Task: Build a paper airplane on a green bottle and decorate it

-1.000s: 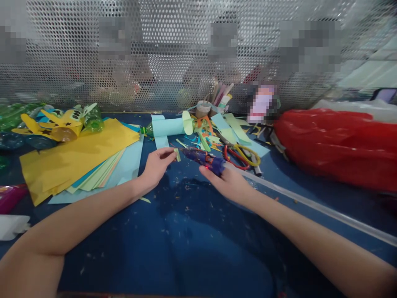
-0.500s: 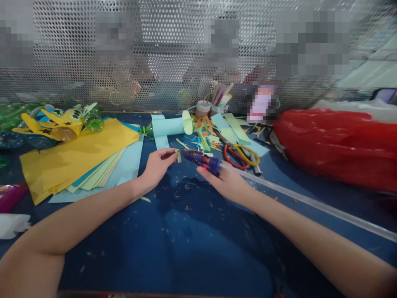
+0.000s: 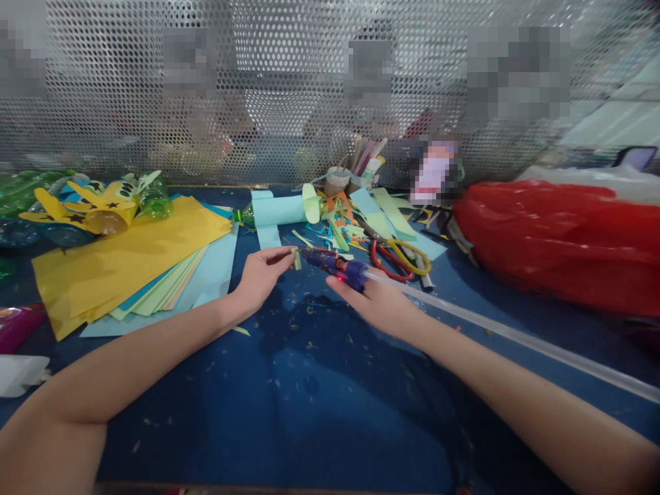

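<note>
Between thumb and fingers, my left hand (image 3: 264, 276) pinches a small pale green paper strip (image 3: 298, 259). My right hand (image 3: 379, 300) is wrapped round a dark blue hot glue gun (image 3: 337, 267), whose nozzle points left at the strip, very close to it; whether they touch I cannot tell. A long clear glue stick (image 3: 479, 316) runs out of the gun's back toward the right edge. A red light glows on the gun near my thumb. Behind my hands lies a green bottle wrapped in light blue paper (image 3: 281, 210), with a pale green rounded piece (image 3: 311, 203) on it.
Yellow sheets (image 3: 139, 254) and fanned coloured paper lie left, beside yellow paper-trimmed bottles (image 3: 108, 206). Red and yellow-handled scissors (image 3: 402, 258) and paper scraps (image 3: 345, 230) lie behind the gun. A red plastic bag (image 3: 557, 240) sits right. A perforated metal screen (image 3: 289, 89) closes off the back.
Almost nothing differs. The glue gun's nozzle has shifted very slightly beside the paper strip; both hands keep their hold.
</note>
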Demonstrator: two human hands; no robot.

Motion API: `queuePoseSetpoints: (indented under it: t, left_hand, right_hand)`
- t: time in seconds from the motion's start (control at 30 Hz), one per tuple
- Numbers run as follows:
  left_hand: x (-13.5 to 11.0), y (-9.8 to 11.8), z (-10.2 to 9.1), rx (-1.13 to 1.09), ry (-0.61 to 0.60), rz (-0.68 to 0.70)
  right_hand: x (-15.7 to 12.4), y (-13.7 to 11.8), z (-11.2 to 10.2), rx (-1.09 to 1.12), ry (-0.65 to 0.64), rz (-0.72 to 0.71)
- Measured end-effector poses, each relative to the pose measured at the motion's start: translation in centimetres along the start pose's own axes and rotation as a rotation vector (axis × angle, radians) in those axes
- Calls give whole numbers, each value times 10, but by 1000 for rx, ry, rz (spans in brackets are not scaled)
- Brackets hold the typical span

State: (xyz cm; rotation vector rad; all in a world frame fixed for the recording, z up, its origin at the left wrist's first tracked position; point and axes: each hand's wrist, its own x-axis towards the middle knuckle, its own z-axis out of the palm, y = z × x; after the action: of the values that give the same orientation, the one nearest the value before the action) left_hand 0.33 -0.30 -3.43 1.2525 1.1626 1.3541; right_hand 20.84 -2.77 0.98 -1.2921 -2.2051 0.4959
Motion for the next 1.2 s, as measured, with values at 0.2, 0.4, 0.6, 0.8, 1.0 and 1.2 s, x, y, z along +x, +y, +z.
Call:
queuePoseSetpoints:
  t: [0.2,0.4,0.6,0.8,1.0,1.2]
  left_hand:
    - [1,-2,-1,1,12,-6]
    - [0,-1,-1,16,0,-3]
    - [0,1,1,8,12,-12]
    - [1,1,2,-38,57,-35]
    - [4,-4,1,-62,85,-31]
    - [5,-5,0,-96,111,-37]
  right_hand:
    - [-1,-2,0,-32,-5,-29]
    - [0,-3,-1,-32,-7,-11]
    - [1,-1,-2,-39,-13,-9]
    - [0,-2,-2,-64,-17,-40]
    - [-2,-5,-3,-55,-48,-26]
    - [-2,-3,-3,-29,-59,-31]
